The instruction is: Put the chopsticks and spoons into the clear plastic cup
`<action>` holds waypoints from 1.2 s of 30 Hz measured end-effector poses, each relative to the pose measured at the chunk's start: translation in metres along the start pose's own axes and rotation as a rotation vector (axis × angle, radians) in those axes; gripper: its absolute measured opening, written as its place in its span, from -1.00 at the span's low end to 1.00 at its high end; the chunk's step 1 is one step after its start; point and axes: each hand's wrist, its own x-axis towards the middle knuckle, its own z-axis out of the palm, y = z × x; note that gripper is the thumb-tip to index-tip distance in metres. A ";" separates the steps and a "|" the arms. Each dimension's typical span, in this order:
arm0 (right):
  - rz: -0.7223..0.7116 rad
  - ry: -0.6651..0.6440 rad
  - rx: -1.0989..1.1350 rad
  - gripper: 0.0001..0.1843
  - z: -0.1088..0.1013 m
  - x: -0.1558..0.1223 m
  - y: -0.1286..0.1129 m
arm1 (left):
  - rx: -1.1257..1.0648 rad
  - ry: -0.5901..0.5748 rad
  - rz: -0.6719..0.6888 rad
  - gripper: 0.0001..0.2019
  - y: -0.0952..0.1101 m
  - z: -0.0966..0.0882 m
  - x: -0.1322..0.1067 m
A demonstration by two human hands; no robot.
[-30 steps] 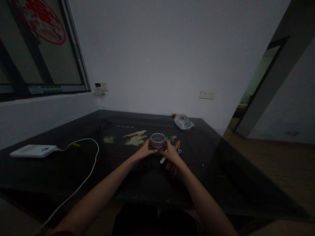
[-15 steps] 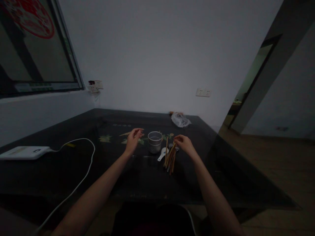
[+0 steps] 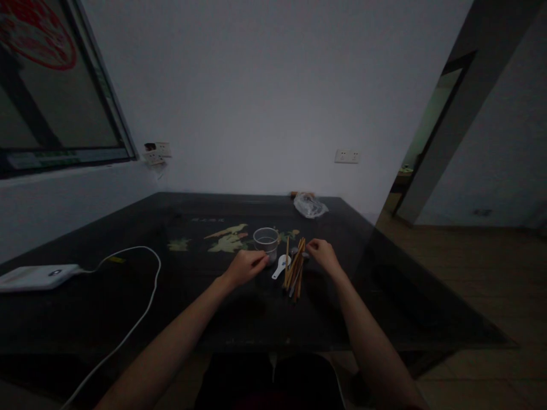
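A small metal cup (image 3: pixel 265 241) stands upright on the dark table (image 3: pixel 128 307). Just right of it lie a white spoon (image 3: pixel 280 266) and a bundle of wooden chopsticks (image 3: pixel 294 269). My left hand (image 3: pixel 245 266) rests on the table at the cup's near left side, fingers curled, apparently empty. My right hand (image 3: pixel 323 254) is at the far end of the chopsticks, its fingertips pinched on their tips.
A white device (image 3: pixel 36 277) with a white cable (image 3: pixel 141 307) lies at the left of the table. A crumpled clear plastic bag (image 3: pixel 309 205) sits at the far edge by the wall. A doorway opens on the right.
Both hands came off the cup. The left hand swung out and returned beside it with fingers curled. The right hand moved right onto the chopstick tips.
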 end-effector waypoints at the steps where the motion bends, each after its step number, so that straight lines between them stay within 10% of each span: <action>1: -0.002 -0.004 -0.011 -0.80 0.002 -0.002 -0.004 | 0.019 -0.037 0.013 -0.65 0.001 0.001 0.000; 13: -0.027 -0.085 -0.291 -0.64 0.028 -0.033 -0.059 | 0.041 -0.187 -0.072 -0.63 -0.003 0.013 0.005; 36: 0.096 -0.139 -0.372 -0.66 0.039 -0.021 -0.068 | 0.106 -0.289 -0.108 -0.79 -0.002 0.024 0.001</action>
